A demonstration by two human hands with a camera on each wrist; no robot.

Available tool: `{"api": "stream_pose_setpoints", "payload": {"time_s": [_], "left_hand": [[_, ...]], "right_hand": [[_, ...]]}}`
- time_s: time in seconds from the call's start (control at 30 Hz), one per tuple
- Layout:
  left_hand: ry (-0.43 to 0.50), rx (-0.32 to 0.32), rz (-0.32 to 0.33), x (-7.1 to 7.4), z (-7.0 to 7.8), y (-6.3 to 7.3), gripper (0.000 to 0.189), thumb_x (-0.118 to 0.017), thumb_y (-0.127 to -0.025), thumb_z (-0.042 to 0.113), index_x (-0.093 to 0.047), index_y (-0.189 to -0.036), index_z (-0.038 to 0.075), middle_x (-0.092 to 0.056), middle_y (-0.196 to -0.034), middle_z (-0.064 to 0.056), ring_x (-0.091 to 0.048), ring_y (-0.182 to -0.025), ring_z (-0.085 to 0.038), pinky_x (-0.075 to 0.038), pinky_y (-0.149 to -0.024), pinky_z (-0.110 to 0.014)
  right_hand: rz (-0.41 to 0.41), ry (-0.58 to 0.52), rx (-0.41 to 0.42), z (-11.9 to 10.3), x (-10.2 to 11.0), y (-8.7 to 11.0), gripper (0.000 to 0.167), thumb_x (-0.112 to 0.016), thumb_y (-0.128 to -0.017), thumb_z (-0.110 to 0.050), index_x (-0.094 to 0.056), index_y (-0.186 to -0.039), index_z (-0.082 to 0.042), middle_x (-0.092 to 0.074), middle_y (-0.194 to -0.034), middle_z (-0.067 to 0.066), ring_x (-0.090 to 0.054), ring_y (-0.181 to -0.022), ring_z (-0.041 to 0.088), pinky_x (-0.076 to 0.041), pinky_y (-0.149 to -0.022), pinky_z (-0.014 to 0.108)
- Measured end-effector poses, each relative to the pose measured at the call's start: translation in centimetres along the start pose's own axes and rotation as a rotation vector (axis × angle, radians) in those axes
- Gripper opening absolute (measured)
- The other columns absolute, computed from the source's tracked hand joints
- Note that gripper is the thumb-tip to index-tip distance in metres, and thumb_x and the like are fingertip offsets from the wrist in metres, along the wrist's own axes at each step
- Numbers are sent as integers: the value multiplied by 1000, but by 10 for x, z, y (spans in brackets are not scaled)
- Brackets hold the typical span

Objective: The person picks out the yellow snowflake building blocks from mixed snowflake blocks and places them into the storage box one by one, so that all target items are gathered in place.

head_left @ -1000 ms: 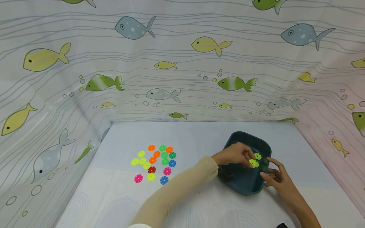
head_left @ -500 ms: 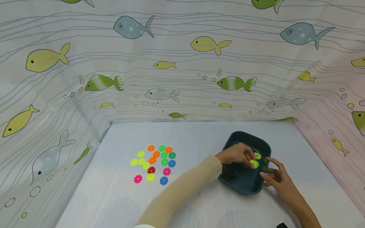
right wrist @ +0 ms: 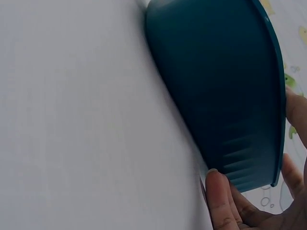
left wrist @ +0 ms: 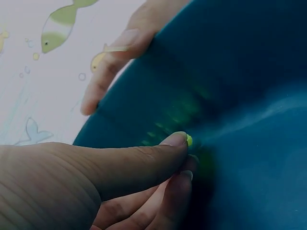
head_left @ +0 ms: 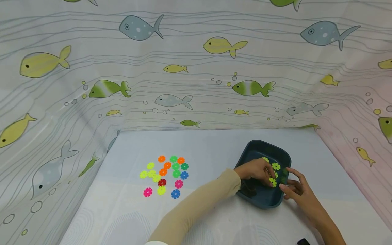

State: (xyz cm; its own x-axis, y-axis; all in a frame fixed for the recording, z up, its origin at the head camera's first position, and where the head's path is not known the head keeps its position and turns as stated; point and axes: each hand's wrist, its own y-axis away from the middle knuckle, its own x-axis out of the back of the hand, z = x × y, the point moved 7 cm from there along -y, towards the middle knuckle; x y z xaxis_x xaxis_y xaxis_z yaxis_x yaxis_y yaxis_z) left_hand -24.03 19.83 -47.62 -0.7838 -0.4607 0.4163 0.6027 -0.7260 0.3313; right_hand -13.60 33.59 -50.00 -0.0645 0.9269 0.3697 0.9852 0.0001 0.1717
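The dark blue plastic tub (head_left: pixel 262 200) stands on the right of the table. My left hand (head_left: pixel 258 171), its arm in a beige sleeve, reaches into it from the left. Thumb and fingertips pinch a yellow notched disc (head_left: pixel 273 182); only its edge, the yellow disc (left wrist: pixel 190 140), shows at the thumb tip in the left wrist view. Several more yellow discs (head_left: pixel 276 166) are around the fingers inside the tub, partly hidden by the hand. My right hand (head_left: pixel 298 190) holds the tub's right side, with fingers at the rim and against the outer wall (right wrist: pixel 216 86) in the right wrist view.
To the left lies a loose group of notched discs, among them an orange disc (head_left: pixel 163 172), a green disc (head_left: pixel 176 173), a blue disc (head_left: pixel 176 194) and a pink disc (head_left: pixel 148 192). A small black object (head_left: pixel 303 242) shows at the front edge. A fish-patterned sheet (head_left: pixel 196 78) surrounds the table.
My left hand has shifted slightly within the tub, toward the near side. More yellow discs are visible around its fingers than before. The right hand and the tub have stayed in place.
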Motion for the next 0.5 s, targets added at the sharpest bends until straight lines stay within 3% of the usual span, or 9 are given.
{"api": "stream_pose_setpoints", "payload": {"time_s": [0.33, 0.5], "left_hand": [[-194, -12, 41, 0, 2, -4, 26, -90, -79, 8, -78, -102, 12, -68, -74, 8, -62, -66, -4, -50, -60, -17], [-335, -25, 64, -1, 4, -6, 27, -91, -79, 14, -79, -103, 16, -67, -76, 11, -60, -68, -1, -48, -61, -14]], "right_hand": [[4, -3, 3, 1, 0, 0, 80, -61, -106, -31, -7, -164, -31, -46, -143, 29, -66, -95, 21, -53, -80, 34], [5, 0, 2, 1, 0, 0, 80, -61, -106, -31, -6, -165, -31, -45, -144, 29, -66, -95, 21, -54, -80, 34]]}}
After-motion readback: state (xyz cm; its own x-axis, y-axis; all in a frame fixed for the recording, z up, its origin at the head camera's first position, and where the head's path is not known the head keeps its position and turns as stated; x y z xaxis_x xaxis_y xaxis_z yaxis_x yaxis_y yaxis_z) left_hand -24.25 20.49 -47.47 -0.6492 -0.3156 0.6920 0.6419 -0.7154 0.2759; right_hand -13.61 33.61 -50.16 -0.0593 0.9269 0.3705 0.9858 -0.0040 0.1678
